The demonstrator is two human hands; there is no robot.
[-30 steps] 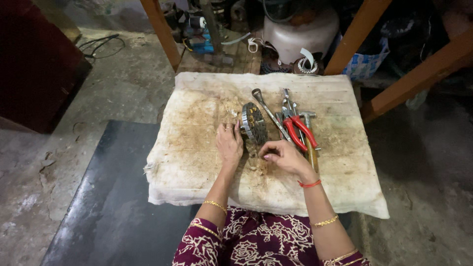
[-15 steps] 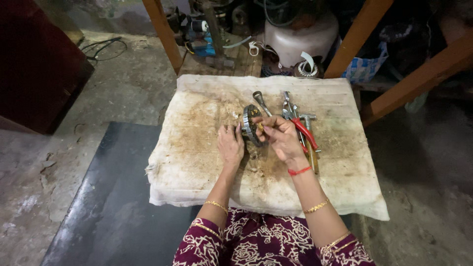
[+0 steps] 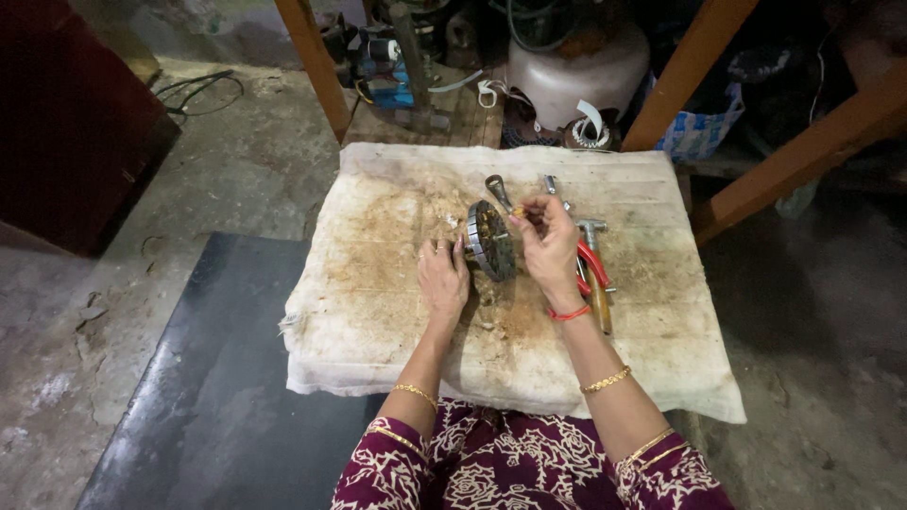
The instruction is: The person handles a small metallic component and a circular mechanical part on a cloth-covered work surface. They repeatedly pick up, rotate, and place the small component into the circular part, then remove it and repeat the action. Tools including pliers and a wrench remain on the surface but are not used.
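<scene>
A round metal part (image 3: 491,240), like a ribbed wheel, stands on edge on a stained white cloth (image 3: 378,283). My left hand (image 3: 442,280) rests flat on the cloth with its fingertips against the part's left side. My right hand (image 3: 546,242) is raised just right of the part, fingertips pinched on a small orange-brown piece (image 3: 519,212) near its top. Behind the right hand lie a spanner (image 3: 498,191), red-handled pliers (image 3: 594,265) and a wooden-handled hammer (image 3: 596,283).
The cloth lies on a concrete floor beside a dark mat (image 3: 227,397). Wooden legs (image 3: 316,66) and a slanted beam (image 3: 803,142) stand behind it, with a white tank (image 3: 576,76), wires and clutter. A dark red cabinet (image 3: 66,123) is at the left.
My right hand has risen from the cloth near the front of the part to its top right, pinching a small piece. The left hand has stayed against the part.
</scene>
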